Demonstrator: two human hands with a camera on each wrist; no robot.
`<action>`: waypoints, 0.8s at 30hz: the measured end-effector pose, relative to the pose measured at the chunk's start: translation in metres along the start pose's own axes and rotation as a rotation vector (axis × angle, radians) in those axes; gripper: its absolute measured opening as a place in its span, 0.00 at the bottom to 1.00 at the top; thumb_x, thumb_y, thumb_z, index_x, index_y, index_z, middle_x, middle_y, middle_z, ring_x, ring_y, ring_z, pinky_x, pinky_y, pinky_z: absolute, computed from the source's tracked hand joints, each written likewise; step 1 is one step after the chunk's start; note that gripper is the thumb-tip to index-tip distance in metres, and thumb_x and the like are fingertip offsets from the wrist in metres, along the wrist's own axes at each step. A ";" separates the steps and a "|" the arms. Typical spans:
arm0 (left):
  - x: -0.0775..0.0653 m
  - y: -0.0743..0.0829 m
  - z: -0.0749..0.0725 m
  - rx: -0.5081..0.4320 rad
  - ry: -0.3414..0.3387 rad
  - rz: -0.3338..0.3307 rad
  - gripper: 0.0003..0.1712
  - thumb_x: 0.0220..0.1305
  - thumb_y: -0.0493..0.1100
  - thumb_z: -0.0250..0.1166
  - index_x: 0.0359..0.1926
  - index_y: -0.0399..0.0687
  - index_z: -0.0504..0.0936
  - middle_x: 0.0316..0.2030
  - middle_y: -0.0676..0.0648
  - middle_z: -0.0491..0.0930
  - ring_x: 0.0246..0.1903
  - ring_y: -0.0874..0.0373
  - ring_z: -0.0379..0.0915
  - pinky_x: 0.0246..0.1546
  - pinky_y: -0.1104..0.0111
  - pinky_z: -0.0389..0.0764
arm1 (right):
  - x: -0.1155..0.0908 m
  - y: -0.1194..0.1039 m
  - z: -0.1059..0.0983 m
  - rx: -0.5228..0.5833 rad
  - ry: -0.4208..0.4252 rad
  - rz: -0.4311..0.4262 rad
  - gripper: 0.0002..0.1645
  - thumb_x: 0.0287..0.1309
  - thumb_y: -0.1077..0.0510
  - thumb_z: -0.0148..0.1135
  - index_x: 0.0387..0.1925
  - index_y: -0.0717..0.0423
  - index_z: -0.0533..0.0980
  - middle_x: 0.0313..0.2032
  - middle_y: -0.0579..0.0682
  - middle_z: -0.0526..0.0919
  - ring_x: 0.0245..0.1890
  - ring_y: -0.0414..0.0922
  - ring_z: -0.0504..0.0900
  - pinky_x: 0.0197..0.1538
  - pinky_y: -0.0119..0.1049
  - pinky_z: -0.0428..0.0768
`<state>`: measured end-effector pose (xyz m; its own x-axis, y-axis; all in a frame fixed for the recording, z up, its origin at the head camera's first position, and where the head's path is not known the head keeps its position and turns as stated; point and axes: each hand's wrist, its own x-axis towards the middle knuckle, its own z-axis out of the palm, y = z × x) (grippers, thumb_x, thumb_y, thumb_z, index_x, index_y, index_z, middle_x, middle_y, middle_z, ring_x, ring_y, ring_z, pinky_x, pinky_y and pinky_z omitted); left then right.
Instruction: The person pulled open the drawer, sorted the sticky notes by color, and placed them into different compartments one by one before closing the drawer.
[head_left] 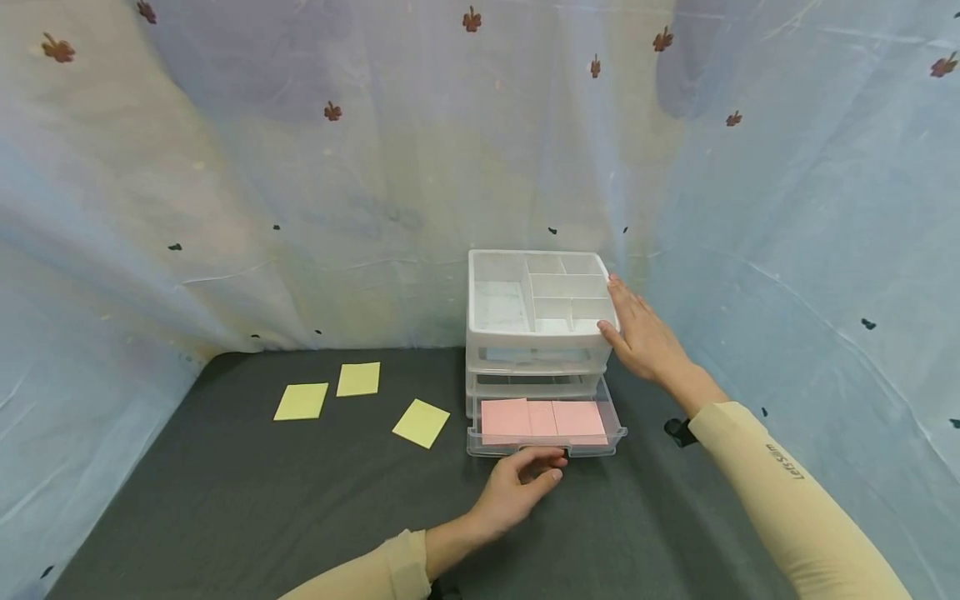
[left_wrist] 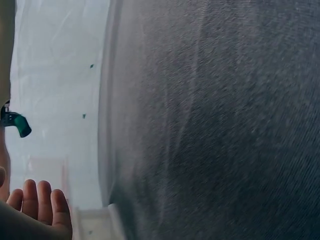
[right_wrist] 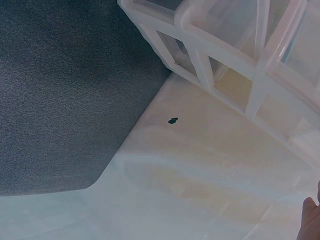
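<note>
A white plastic drawer unit (head_left: pixel 536 340) stands at the back of the table, its top tray split into compartments. The clear bottom drawer (head_left: pixel 489 447) is pulled out, with pink sticky notes (head_left: pixel 505 421) lying inside. My left hand (head_left: pixel 513 487) has its fingers curled at the middle of that drawer's front edge, the thumb held apart below. My right hand (head_left: pixel 648 337) rests against the unit's upper right side with fingers extended. In the left wrist view, several fingers (left_wrist: pixel 45 205) show at the lower left. Only a bit of right hand (right_wrist: pixel 309 220) appears in the right wrist view.
Three yellow sticky notes, a left one (head_left: pixel 301 402), a middle one (head_left: pixel 358 379) and a right one (head_left: pixel 421 423), lie left of the drawer unit on the dark table cloth (head_left: pixel 300 508). A pale patterned curtain (head_left: pixel 375 183) hangs behind and at both sides.
</note>
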<state>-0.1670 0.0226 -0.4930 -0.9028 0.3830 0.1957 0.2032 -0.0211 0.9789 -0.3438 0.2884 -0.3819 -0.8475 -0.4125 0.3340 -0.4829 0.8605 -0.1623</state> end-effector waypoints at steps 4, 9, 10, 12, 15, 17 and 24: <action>0.000 -0.006 0.004 -0.062 0.018 -0.060 0.17 0.74 0.36 0.65 0.60 0.34 0.82 0.52 0.36 0.86 0.53 0.49 0.83 0.48 0.77 0.80 | 0.000 0.000 0.000 -0.004 -0.002 -0.002 0.45 0.82 0.40 0.40 0.83 0.62 0.40 0.83 0.57 0.42 0.82 0.58 0.46 0.80 0.59 0.48; 0.002 -0.013 0.008 -0.109 0.054 -0.145 0.17 0.74 0.36 0.65 0.59 0.35 0.83 0.52 0.37 0.86 0.51 0.52 0.84 0.47 0.77 0.81 | 0.000 0.001 0.000 0.000 -0.001 -0.005 0.45 0.82 0.40 0.39 0.83 0.62 0.40 0.83 0.57 0.42 0.82 0.58 0.46 0.80 0.58 0.48; 0.003 -0.014 0.008 -0.117 0.062 -0.165 0.17 0.74 0.36 0.65 0.60 0.35 0.82 0.52 0.37 0.86 0.51 0.52 0.84 0.46 0.76 0.81 | 0.001 0.001 0.000 0.000 -0.003 -0.006 0.45 0.82 0.40 0.39 0.83 0.62 0.40 0.83 0.57 0.42 0.82 0.58 0.46 0.80 0.58 0.48; 0.004 -0.017 0.010 -0.135 0.077 -0.196 0.18 0.74 0.36 0.65 0.61 0.34 0.81 0.51 0.38 0.87 0.51 0.50 0.84 0.47 0.71 0.83 | 0.001 0.001 -0.001 -0.004 -0.008 -0.001 0.45 0.82 0.40 0.39 0.83 0.62 0.40 0.83 0.57 0.41 0.82 0.58 0.46 0.80 0.58 0.48; 0.006 -0.018 0.011 -0.159 0.095 -0.233 0.20 0.74 0.38 0.65 0.62 0.34 0.81 0.51 0.38 0.87 0.50 0.50 0.85 0.48 0.63 0.84 | 0.001 0.000 -0.001 -0.008 -0.013 0.005 0.45 0.82 0.41 0.40 0.83 0.62 0.40 0.83 0.57 0.42 0.82 0.58 0.46 0.80 0.58 0.49; 0.008 -0.019 0.013 -0.177 0.107 -0.241 0.20 0.74 0.39 0.65 0.62 0.33 0.80 0.52 0.38 0.87 0.48 0.51 0.85 0.48 0.58 0.85 | 0.001 0.000 -0.001 -0.007 -0.013 0.008 0.45 0.82 0.41 0.41 0.83 0.61 0.40 0.83 0.57 0.42 0.82 0.57 0.46 0.80 0.58 0.49; 0.011 -0.022 0.020 -0.237 0.180 -0.251 0.20 0.76 0.42 0.63 0.61 0.32 0.80 0.53 0.37 0.86 0.48 0.51 0.86 0.51 0.56 0.84 | 0.001 0.001 0.000 0.002 -0.008 0.006 0.45 0.82 0.40 0.40 0.83 0.61 0.39 0.83 0.57 0.42 0.82 0.58 0.47 0.81 0.56 0.46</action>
<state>-0.1740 0.0454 -0.5138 -0.9696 0.2358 -0.0655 -0.1071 -0.1682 0.9799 -0.3448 0.2886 -0.3816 -0.8521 -0.4100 0.3255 -0.4782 0.8625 -0.1657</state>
